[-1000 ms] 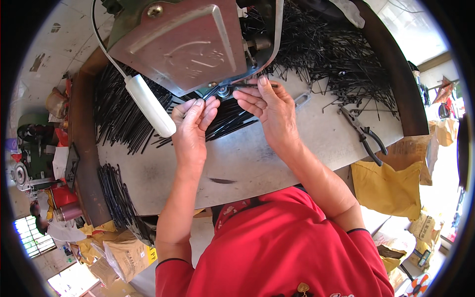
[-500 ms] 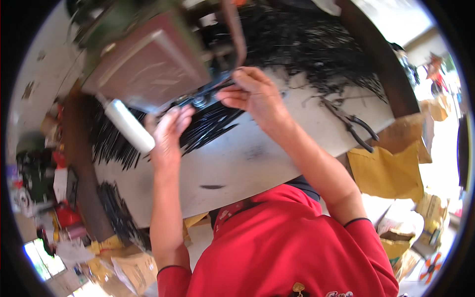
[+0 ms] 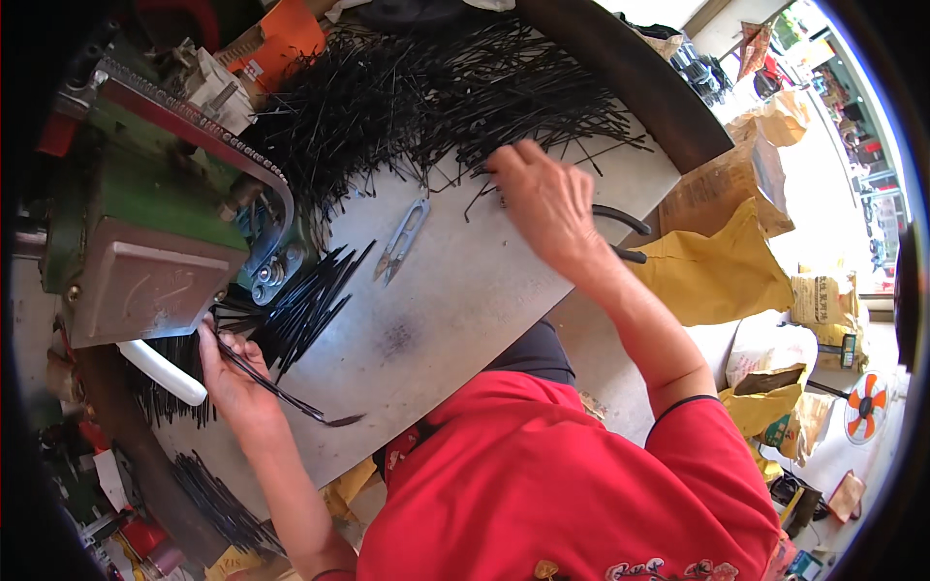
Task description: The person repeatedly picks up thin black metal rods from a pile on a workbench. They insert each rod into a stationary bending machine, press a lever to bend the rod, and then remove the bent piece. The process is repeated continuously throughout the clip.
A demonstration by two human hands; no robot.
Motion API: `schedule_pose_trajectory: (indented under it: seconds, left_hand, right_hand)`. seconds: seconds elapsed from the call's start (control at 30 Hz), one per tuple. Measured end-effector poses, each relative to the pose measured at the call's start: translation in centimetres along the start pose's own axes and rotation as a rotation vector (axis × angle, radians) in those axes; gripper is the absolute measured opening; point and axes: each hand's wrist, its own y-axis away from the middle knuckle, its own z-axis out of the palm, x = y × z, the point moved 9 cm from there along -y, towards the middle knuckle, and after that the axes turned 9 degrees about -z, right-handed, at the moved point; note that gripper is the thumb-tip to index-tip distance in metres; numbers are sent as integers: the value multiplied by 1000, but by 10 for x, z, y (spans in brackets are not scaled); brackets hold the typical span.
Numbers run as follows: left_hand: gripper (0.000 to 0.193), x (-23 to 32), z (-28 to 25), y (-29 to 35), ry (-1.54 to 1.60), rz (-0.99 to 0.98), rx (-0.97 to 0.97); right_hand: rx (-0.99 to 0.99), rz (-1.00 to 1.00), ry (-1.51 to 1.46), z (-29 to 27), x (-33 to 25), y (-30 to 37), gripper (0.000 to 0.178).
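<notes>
My left hand (image 3: 228,373) is at the left end of the grey table (image 3: 465,290), beside a green and grey machine (image 3: 145,242), and grips a thin black strip (image 3: 291,397) that trails to the right over the table. A small fan of black strips (image 3: 310,295) lies just under the machine head. My right hand (image 3: 547,203) reaches to the far side, fingers down on the big heap of black strips (image 3: 436,92); whether it holds any I cannot tell. Small thread snips (image 3: 399,242) lie between my hands.
A white tube lamp (image 3: 165,373) sticks out under the machine. Black-handled pliers (image 3: 620,232) lie at the table's right edge. Yellow-brown paper bags (image 3: 727,261) stand to the right, more black strips (image 3: 213,504) hang lower left, and an orange box (image 3: 281,39) sits at the back.
My right hand left the machine head and moved right to the heap. My left hand dropped lower left with a strip. The view swung toward the right.
</notes>
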Motion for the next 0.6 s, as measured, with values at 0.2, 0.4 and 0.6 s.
schedule_pose_trajectory:
  seconds: [0.2,0.4,0.6]
  left_hand:
    - [19,-17,25,23,-98,-39,-21]
    - [12,-33,32,27,-65,-124,-61]
    - [21,-28,47,20,-238,-10,-56]
  right_hand:
    - [73,-160,117,-6,7,-4,12]
    - [564,-524,-133,-73,-75,-2,15]
    - [-85,-313,-885,6,-175,-9,13]
